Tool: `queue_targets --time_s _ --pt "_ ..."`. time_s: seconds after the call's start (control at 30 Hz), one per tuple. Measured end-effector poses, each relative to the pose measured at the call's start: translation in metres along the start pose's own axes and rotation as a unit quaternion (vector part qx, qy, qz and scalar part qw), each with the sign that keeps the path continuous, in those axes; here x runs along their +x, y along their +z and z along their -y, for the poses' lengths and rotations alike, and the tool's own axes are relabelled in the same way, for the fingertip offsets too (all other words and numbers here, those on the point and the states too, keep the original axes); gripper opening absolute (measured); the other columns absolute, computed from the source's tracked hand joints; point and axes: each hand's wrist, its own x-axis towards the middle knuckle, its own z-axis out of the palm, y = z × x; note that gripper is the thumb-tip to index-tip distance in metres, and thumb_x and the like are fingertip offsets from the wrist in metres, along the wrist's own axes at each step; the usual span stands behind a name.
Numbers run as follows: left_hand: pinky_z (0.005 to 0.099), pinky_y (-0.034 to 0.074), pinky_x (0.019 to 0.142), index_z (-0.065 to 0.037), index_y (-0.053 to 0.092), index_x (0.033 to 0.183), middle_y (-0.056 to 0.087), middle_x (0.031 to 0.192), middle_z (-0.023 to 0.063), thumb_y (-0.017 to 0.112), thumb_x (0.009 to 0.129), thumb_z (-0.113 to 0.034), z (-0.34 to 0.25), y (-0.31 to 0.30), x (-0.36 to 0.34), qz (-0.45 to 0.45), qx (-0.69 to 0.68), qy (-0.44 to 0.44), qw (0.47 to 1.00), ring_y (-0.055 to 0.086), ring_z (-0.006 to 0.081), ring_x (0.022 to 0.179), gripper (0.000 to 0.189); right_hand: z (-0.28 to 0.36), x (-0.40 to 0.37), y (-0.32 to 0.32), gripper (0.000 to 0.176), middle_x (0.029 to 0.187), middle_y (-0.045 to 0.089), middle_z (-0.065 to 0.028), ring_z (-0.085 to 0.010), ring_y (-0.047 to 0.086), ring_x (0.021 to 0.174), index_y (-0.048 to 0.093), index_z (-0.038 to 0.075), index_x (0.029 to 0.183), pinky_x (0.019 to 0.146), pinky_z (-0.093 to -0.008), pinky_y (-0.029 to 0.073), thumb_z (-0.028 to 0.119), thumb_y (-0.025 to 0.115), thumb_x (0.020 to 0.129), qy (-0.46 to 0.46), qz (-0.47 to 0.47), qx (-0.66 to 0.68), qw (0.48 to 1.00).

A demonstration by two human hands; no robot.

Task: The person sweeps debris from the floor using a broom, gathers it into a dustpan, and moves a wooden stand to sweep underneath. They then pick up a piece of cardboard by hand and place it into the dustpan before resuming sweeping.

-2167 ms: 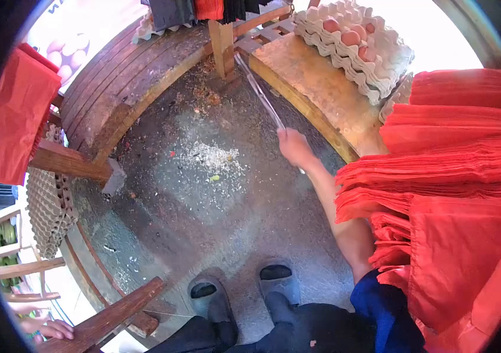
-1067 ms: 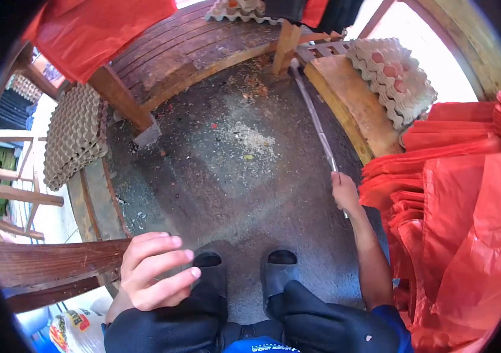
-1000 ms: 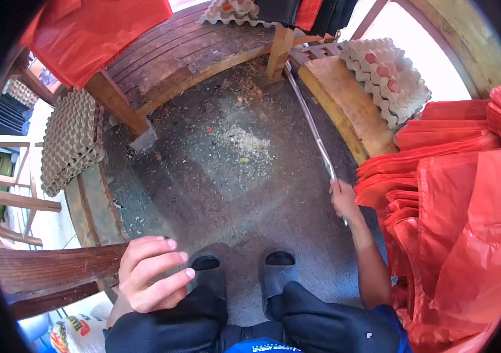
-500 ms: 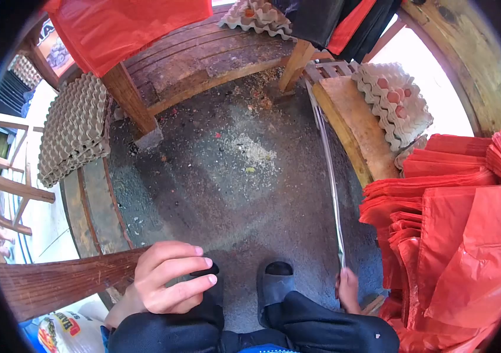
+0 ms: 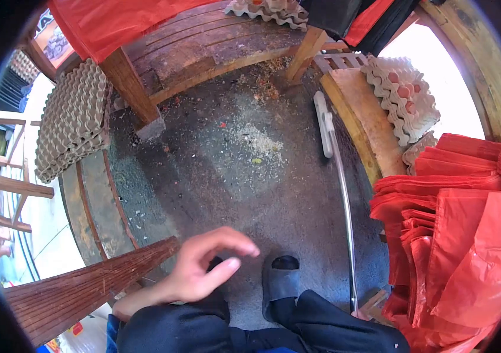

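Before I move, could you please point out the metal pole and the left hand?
Metal pole [image 5: 347,223]: head view, middle of its shaft.
Left hand [image 5: 196,273]: head view, middle of the hand.

My left hand [image 5: 198,272] hovers with fingers loosely curled, just right of a wooden beam [image 5: 94,286]. Beyond them, pale crumbs [image 5: 259,143] litter the floor [image 5: 215,203]. My partly hidden right hand [image 5: 360,315] grips a metal pole [image 5: 346,217], near red bags [image 5: 468,253].

Glossy metal pole [image 5: 346,223], crinkled shiny red plastic bags [image 5: 474,253], rough matt floor [image 5: 221,194].
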Motion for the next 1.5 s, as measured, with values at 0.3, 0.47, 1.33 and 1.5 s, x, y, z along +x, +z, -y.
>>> queue_targets --time_s 0.3,0.47,1.33,1.5 --pt "0.0382 0.042 0.097 -0.004 0.026 0.138 0.050 0.122 0.0166 0.049 0.096 -0.025 0.127 0.081 0.040 -0.075 -0.048 -0.301 0.949 0.049 0.0246 0.117 0.053 0.171 -0.029 -0.020 0.017 0.059 0.050 -0.0177 -0.0319 0.054 0.055 0.055 0.004 0.081 0.053 -0.0399 0.041 0.019 0.053 0.089 -0.016 0.093 -0.326 0.940" --pt "0.0367 0.047 0.084 -0.006 0.034 0.128 0.054 0.108 0.0114 0.045 0.098 -0.029 0.133 0.092 0.085 -0.214 -0.286 -0.224 0.907 0.057 0.0215 0.095 0.040 0.212 0.001 0.014 0.015 0.060 0.050 -0.0139 -0.0340 0.053 0.053 0.054 0.004 0.077 0.051 -0.0418 0.040 0.015 0.060 0.084 -0.189 0.114 -0.337 0.915" --pt "0.0392 0.036 0.101 -0.003 0.028 0.141 0.039 0.134 0.0140 0.050 0.089 -0.010 0.168 0.003 0.024 -0.144 0.160 -0.198 0.956 0.042 0.0249 0.123 0.056 0.264 0.223 0.242 0.020 0.070 0.059 -0.0228 -0.0440 0.059 0.068 0.053 0.000 0.092 0.060 -0.0481 0.044 0.019 0.056 0.088 -0.244 0.073 -0.088 0.963" --pt "0.0383 0.036 0.100 -0.002 0.031 0.138 0.039 0.133 0.0129 0.051 0.088 -0.008 0.172 0.001 0.041 -0.168 0.169 -0.145 0.960 0.043 0.0243 0.122 0.054 0.339 0.288 0.304 0.022 0.077 0.062 -0.0259 -0.0460 0.060 0.076 0.052 -0.002 0.096 0.068 -0.0524 0.046 0.018 0.051 0.089 -0.272 0.006 -0.066 0.960"
